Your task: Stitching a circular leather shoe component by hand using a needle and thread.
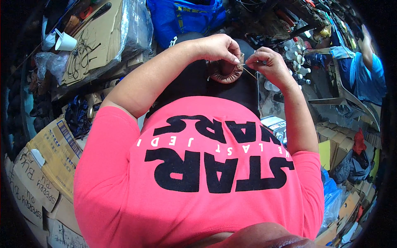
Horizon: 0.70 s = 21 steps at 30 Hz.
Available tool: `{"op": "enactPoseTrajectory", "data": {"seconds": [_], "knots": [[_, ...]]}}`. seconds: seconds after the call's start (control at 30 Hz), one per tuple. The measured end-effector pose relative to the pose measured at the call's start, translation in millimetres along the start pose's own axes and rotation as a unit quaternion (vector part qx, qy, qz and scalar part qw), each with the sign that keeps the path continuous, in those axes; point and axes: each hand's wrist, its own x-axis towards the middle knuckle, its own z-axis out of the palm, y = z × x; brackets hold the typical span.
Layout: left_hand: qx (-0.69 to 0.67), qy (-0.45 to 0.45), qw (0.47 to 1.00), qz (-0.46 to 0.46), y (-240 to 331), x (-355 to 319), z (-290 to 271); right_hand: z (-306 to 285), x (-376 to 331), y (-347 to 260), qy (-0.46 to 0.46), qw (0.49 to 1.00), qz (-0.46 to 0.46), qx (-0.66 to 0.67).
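A brown leather shoe upper (226, 74) with a rounded, gathered edge, like a moccasin toe, rests over my dark-trousered lap. My left hand (221, 48) is closed at its upper edge, thumb and fingers pinched together by the leather. Beside it, my right hand (268, 65) pinches a pale thread (249, 73) close to the left fingertips. Whether a needle is also between the right fingers is too small to tell. Some thread hangs down below the right hand. Part of the shoe upper is hidden behind my left hand.
A blue bag (188, 18) stands ahead. At the left, stacked cardboard (93, 45) carries dark cords, with a white cup (65, 41) nearby. Several white bottles (295, 53) stand to the right. Another person in a blue shirt (374, 78) is at the far right. Cardboard boxes (53, 144) lie lower left.
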Motion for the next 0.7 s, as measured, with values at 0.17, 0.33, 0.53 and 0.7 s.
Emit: {"op": "enactPoseTrajectory", "data": {"seconds": [0.17, 0.33, 0.53, 0.7], "knots": [[-0.123, -0.014, 0.992, -0.005, -10.6, 0.8, 4.7, 16.7, -7.7, 15.2, 0.035, 0.998, -0.021, 0.048], [-0.219, -0.033, 0.975, 0.000, -15.5, -1.9, 8.5, 31.0, -20.5, 16.7, 0.076, 0.992, -0.028, 0.094], [-0.196, -0.083, 0.977, -0.018, -12.2, -0.3, 6.8, 23.2, -29.1, -14.0, 0.095, 0.995, -0.018, -0.010], [-0.092, -0.127, 0.988, -0.002, -11.7, 4.6, 0.5, 10.4, -10.2, -39.8, -0.007, 0.910, -0.157, -0.384]]}}
